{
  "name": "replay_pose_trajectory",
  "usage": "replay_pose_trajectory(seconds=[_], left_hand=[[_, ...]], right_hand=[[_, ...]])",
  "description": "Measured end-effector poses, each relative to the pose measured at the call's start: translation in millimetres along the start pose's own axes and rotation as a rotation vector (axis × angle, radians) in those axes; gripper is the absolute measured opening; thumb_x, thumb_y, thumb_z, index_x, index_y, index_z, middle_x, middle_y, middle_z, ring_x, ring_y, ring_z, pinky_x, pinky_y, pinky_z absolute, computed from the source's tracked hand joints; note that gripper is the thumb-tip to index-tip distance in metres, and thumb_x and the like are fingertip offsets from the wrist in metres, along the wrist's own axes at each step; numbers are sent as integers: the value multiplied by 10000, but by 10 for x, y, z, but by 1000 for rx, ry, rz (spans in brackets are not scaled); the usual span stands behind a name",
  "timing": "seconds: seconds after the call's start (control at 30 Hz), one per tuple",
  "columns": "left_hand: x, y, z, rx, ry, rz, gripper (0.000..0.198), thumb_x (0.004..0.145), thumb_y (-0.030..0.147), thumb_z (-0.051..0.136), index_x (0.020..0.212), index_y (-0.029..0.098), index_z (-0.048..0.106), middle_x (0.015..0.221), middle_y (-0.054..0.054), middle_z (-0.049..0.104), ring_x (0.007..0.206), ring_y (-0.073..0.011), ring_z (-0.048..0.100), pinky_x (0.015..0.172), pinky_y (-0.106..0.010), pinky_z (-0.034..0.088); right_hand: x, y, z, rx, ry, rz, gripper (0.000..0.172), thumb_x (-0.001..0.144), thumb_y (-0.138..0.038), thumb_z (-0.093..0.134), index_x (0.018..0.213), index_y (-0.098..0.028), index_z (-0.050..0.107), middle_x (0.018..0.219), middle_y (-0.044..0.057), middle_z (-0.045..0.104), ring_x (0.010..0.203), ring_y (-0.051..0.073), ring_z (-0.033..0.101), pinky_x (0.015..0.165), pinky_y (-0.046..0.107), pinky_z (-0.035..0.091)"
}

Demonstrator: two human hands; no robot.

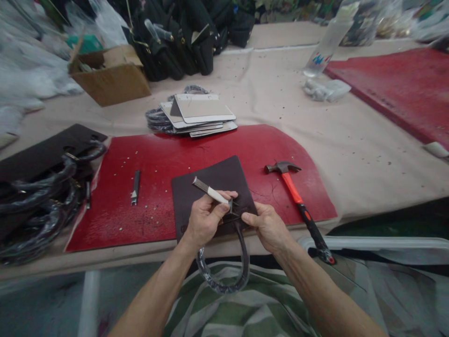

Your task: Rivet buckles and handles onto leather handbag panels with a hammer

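My left hand (205, 220) is closed round a punch-like metal tool (212, 192) wrapped in white. The tool's lower end touches a dark brown bag panel (210, 175) near the base of its handle. My right hand (268, 227) pinches the panel's near right edge between thumb and fingers. A looped handle (244, 262) in clear plastic wrap hangs from the panel over the table's front edge. Just where the tool tip meets the panel is partly hidden by my fingers.
A red mat (154, 159) carries a claw hammer (290, 182) at right and a flat metal tool (135, 188) at left. Plastic-wrapped handles (52, 187) lie far left. Behind are stacked panels (203, 108), a cardboard box (114, 84), black bags (175, 47) and a plastic bottle (326, 47).
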State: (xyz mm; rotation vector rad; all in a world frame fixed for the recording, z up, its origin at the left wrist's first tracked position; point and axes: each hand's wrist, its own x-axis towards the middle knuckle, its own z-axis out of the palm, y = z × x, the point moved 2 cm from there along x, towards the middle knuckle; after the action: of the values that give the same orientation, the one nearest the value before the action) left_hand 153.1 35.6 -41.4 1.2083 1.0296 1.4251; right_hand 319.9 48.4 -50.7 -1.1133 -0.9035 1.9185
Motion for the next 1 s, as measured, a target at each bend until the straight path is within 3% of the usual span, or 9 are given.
replay_pose_trajectory(seconds=[0.37, 0.6, 0.8, 1.0], left_hand=[[-2, 3, 25, 73, 8, -16, 163, 908, 294, 674, 999, 159, 686, 1115, -114, 756, 1045, -220, 715, 902, -301, 559], [18, 56, 95, 205, 46, -61, 159, 888, 274, 651, 980, 160, 711, 1042, -91, 767, 952, -198, 718, 853, -294, 565], [-18, 63, 87, 181, 61, -146, 165, 891, 301, 663, 968, 163, 708, 1036, -85, 767, 913, -181, 708, 815, -271, 553], [-51, 124, 104, 186, 69, -133, 165, 909, 299, 654, 997, 167, 699, 1059, -85, 764, 952, -186, 714, 850, -274, 553]], right_hand=[[21, 31, -1, 7, 13, -1, 313, 605, -297, 830, 882, -172, 755, 764, 2, 675, 662, 155, 558, 676, 293, 484], [-58, 18, -129, -44, -164, -33, 440, 614, -356, 884, 969, -148, 727, 873, 37, 701, 744, 165, 608, 684, 273, 499], [-108, 29, -169, -96, -276, -26, 324, 703, -368, 835, 855, -116, 699, 709, 55, 690, 591, 146, 614, 550, 237, 491], [-68, 77, -151, -50, -244, 5, 327, 672, -373, 844, 818, -122, 692, 649, 68, 703, 531, 145, 632, 505, 214, 498]])
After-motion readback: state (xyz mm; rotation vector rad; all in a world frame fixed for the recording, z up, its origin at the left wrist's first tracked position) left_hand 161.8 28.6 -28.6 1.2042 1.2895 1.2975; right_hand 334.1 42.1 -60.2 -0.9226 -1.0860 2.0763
